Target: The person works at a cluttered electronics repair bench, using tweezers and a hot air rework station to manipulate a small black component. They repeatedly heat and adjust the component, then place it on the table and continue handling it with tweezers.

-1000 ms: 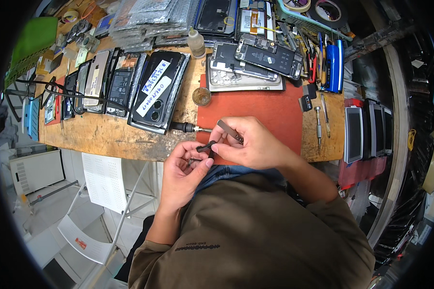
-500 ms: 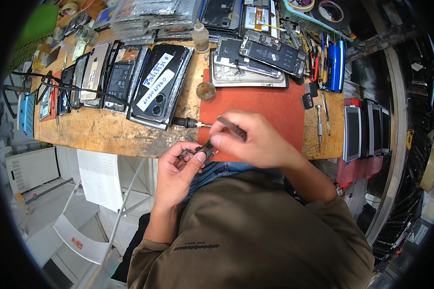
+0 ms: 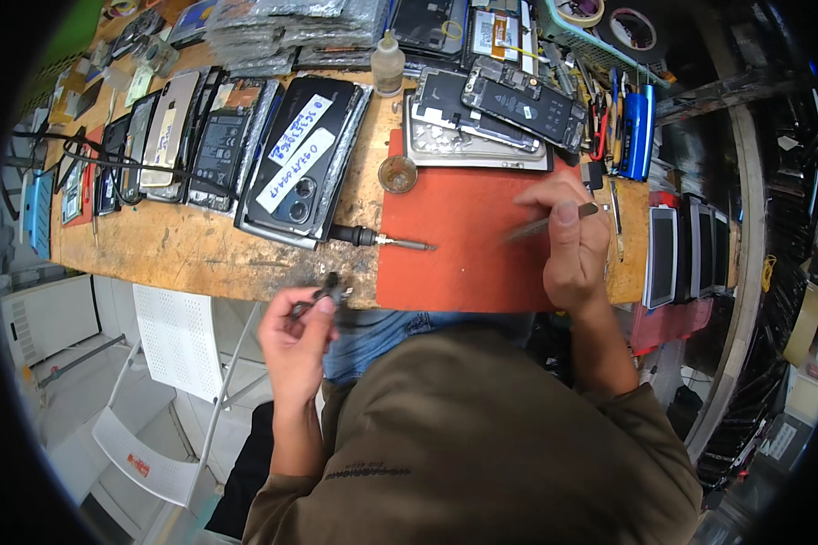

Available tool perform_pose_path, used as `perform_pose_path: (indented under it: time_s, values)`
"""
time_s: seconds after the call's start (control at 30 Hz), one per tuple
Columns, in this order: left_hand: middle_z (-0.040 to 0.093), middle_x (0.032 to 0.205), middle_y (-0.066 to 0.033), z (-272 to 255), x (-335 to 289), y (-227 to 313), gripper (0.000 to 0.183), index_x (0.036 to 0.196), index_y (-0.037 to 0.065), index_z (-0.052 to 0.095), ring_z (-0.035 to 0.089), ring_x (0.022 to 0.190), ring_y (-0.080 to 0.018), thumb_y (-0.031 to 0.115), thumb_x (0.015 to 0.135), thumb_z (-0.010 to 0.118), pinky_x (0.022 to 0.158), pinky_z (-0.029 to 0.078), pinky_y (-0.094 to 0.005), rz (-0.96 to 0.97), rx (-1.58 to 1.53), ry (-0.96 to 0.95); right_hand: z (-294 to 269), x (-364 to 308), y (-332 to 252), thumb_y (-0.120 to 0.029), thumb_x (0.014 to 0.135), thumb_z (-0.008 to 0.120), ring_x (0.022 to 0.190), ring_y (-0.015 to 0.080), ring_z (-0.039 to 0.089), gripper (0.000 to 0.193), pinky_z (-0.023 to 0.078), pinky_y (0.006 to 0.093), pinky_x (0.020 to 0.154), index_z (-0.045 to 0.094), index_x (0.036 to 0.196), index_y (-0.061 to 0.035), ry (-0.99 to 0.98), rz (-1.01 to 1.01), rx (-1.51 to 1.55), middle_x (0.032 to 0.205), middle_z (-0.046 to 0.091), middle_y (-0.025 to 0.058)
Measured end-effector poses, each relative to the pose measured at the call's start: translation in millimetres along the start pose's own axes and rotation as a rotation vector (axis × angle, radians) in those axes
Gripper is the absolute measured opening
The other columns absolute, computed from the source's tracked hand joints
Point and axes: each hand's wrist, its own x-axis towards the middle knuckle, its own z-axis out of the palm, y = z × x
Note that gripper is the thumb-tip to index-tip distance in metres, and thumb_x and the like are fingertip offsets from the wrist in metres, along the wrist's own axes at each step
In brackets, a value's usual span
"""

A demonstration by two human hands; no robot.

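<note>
My left hand (image 3: 291,345) is closed on a small dark part (image 3: 333,289), pinched between thumb and fingers just off the bench's front edge. What kind of part it is I cannot make out. Over the right side of the red mat (image 3: 463,282), my right hand (image 3: 576,254) grips grey tweezers (image 3: 538,225), their tips blurred and pointing left. Between the hands lies a soldering iron (image 3: 354,235) with a black handle, its metal tip reaching onto the mat. A small round dish (image 3: 397,174) with brownish contents stands at the mat's upper left.
A large black phone (image 3: 304,163) with white labels lies left of the mat, beside several other phones. Opened phones (image 3: 523,107) are stacked behind the mat. A dropper bottle (image 3: 387,65) stands at the back. Hand tools and a blue holder (image 3: 637,133) are at the right.
My hands have moved apart. The left one, with the dark part, went left and down; the right one, with the tweezers, went right across the mat. The view has shifted slightly.
</note>
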Motion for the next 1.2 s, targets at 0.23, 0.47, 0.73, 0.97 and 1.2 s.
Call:
perform_pose_path:
  time_s: [0.23,0.47,0.73,0.97,1.2]
  values:
    - [0.066,0.079,-0.0036,-26,14,-16,0.012,0.103,0.002,0.063,0.062,0.065,-0.0102,0.009,0.098,0.071,0.059,0.050,-0.0234,0.174,-0.025,0.224,24,1,4,-0.006,0.098,0.067,0.079,0.0261,0.068,0.009,0.055,0.0350,0.067,0.067,0.103,0.0010,-0.212,0.012,0.034,0.090,0.064,0.0132]
    - [0.066,0.080,-0.0043,-38,16,-21,0.012,0.102,0.002,0.062,0.064,0.067,-0.0123,0.009,0.097,0.071,0.065,0.052,-0.0254,0.173,-0.033,0.203,24,25,-13,0.004,0.088,0.073,0.087,0.0205,0.070,0.015,0.058,0.0303,0.073,0.069,0.102,0.0017,-0.062,0.072,0.212,0.098,0.068,0.0096]
    - [0.066,0.082,-0.0043,-47,17,-17,0.016,0.102,0.003,0.062,0.064,0.070,-0.0134,0.012,0.096,0.074,0.069,0.053,-0.0270,0.141,-0.043,0.144,58,55,-11,0.002,0.086,0.074,0.077,0.0256,0.068,0.011,0.052,0.0354,0.067,0.069,0.096,0.0009,-0.130,-0.054,0.187,0.088,0.067,0.0118]
    - [0.066,0.081,-0.0042,-49,20,-18,0.016,0.102,0.002,0.063,0.065,0.068,-0.0138,0.013,0.096,0.074,0.066,0.053,-0.0262,0.131,-0.026,0.145,71,55,2,0.001,0.087,0.074,0.075,0.0274,0.067,0.009,0.052,0.0373,0.067,0.067,0.093,0.0002,-0.112,-0.076,0.145,0.085,0.065,0.0122]
    - [0.066,0.080,-0.0047,-50,22,-18,0.015,0.101,0.002,0.063,0.065,0.068,-0.0136,0.012,0.096,0.074,0.065,0.052,-0.0254,0.137,-0.031,0.133,73,56,7,0.005,0.085,0.074,0.076,0.0205,0.065,0.011,0.052,0.0323,0.066,0.071,0.094,0.0009,-0.138,-0.098,0.113,0.087,0.068,0.0101]
